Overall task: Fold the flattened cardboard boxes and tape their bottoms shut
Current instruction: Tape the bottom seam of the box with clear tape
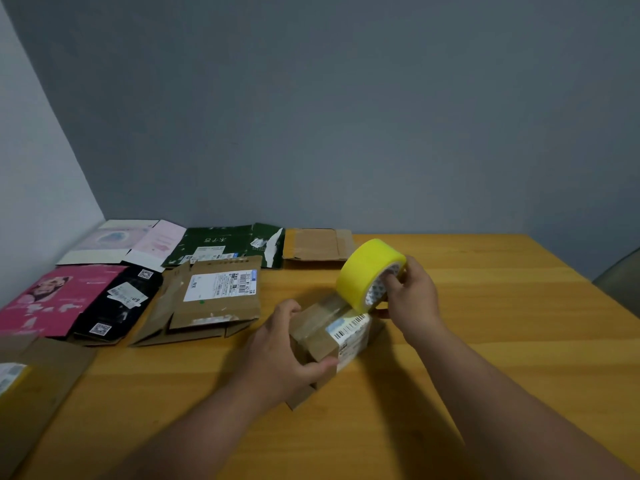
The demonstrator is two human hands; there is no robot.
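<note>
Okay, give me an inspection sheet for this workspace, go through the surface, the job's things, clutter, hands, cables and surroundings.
Surface: wooden table, bare at right.
Job's things: small brown box with barcode label, folded up; yellow tape roll at its far end, clear tape running onto the box.
Clutter: flattened boxes at left: brown labelled carton, black box, pink box, green box, pale box, plain brown box.
Hands: left hand grips the small box; right hand holds the roll.
Cables: nothing seen.
Surroundings: grey wall; grey object at right edge, unclear.
</note>
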